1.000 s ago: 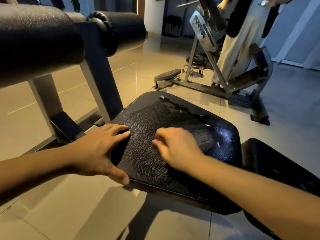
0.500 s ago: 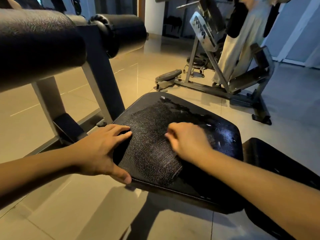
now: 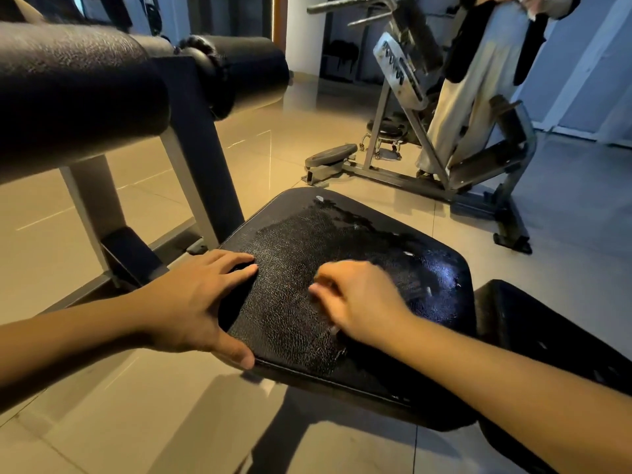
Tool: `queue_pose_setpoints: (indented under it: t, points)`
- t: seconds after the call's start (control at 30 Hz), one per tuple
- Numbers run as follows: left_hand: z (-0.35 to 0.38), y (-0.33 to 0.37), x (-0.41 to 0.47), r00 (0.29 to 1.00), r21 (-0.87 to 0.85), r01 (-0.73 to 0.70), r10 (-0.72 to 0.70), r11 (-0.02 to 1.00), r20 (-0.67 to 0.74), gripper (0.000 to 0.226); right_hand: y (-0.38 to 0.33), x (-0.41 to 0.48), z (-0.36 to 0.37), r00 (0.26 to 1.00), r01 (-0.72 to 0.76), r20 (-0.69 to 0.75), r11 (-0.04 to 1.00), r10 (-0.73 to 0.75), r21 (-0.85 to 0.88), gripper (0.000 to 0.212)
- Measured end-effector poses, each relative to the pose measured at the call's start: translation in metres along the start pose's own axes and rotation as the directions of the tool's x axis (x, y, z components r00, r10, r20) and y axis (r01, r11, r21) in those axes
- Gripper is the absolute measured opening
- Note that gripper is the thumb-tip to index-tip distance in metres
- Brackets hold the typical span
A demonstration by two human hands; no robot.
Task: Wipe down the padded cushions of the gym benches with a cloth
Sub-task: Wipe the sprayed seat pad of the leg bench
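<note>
- Risk: we judge the cracked vinyl could snag the cloth or flake under hard rubbing.
- The cushion lies mid-frame. Its long axis seems to run left to right, with the narrow end toward upper left.
- Our left hand grips its left corner. Our right hand, fingers curled, holds the mostly hidden cloth.

Far half of the black cracked-vinyl seat cushion is bare; passage free there. Left hand grips its left near corner. Right hand, blurred, fingers curled on a mostly hidden pale cloth, occupies the middle; bare strip between the hands. Left: grey steel upright post and black cylindrical foam rollers overhang, blocking approach. Right: narrow gap to a second black padded cushion. Near: open tan tiled floor.
</note>
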State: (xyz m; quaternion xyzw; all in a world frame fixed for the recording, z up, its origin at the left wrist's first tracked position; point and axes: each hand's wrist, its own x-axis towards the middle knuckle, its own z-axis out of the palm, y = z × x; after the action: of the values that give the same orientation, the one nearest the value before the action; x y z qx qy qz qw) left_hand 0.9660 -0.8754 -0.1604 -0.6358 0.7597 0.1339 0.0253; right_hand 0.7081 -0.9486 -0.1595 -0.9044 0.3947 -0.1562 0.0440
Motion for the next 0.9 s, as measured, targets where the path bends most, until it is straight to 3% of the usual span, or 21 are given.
queue_pose_setpoints:
  t: [0.1, 0.13, 0.2, 0.3, 0.37, 0.47, 0.53, 0.63, 0.67, 0.73, 0.8, 0.9]
  points:
    - [0.000, -0.003, 0.002, 1.000, -0.018, -0.005, 0.005, 1.000, 0.006, 0.135, -0.018, -0.010, 0.010, 0.975, 0.217, 0.044, 0.975, -0.219, 0.051, 0.026]
    - [0.001, -0.003, 0.002, 1.000, -0.017, -0.012, 0.012, 1.000, 0.006, 0.135, -0.007, -0.007, 0.008, 0.983, 0.179, 0.024, 0.983, -0.180, 0.031, 0.027]
    - [0.002, -0.003, 0.002, 1.000, -0.004, -0.019, 0.019, 1.000, -0.003, 0.134, 0.036, 0.005, 0.001, 0.999, -0.037, -0.011, 0.996, 0.036, -0.077, 0.026]
    - [0.002, 0.001, 0.000, 1.000, -0.002, -0.010, 0.010, 1.000, 0.002, 0.132, 0.103, 0.013, -0.020, 0.933, -0.361, -0.078, 0.899, 0.353, -0.248, 0.026]
    - [0.002, 0.000, 0.000, 1.000, -0.015, -0.020, 0.020, 1.000, -0.009, 0.132, 0.104, 0.012, -0.022, 0.921, -0.388, -0.116, 0.861, 0.371, -0.327, 0.026]
    - [0.002, -0.002, 0.000, 0.999, -0.040, -0.036, 0.036, 0.999, -0.010, 0.132, 0.042, 0.013, -0.008, 0.974, -0.227, -0.047, 0.940, 0.222, -0.254, 0.024]
    - [0.004, -0.003, 0.001, 0.999, -0.050, -0.042, 0.042, 0.998, -0.002, 0.132, -0.008, 0.004, 0.000, 1.000, 0.000, -0.008, 0.996, -0.001, -0.094, 0.023]
    - [0.006, -0.006, 0.003, 0.998, -0.052, -0.055, 0.055, 0.997, -0.008, 0.133, -0.029, -0.010, 0.010, 0.968, 0.249, 0.013, 0.968, -0.249, -0.011, 0.026]
    - [0.007, -0.007, 0.003, 0.998, -0.052, -0.057, 0.056, 0.997, -0.013, 0.132, -0.017, -0.007, 0.008, 0.976, 0.216, -0.001, 0.976, -0.216, -0.021, 0.027]
    - [0.009, -0.005, 0.003, 0.998, -0.050, -0.060, 0.059, 0.997, -0.024, 0.131, 0.027, 0.007, -0.002, 1.000, -0.025, -0.006, 0.993, 0.025, -0.118, 0.026]
    - [0.010, -0.003, 0.001, 0.998, -0.042, -0.055, 0.054, 0.998, -0.029, 0.129, 0.078, 0.017, -0.016, 0.966, -0.258, -0.040, 0.929, 0.256, -0.265, 0.026]
    - [0.010, -0.004, 0.001, 0.998, -0.024, -0.045, 0.043, 0.999, -0.045, 0.129, 0.093, 0.019, -0.021, 0.939, -0.341, -0.108, 0.846, 0.326, -0.409, 0.029]
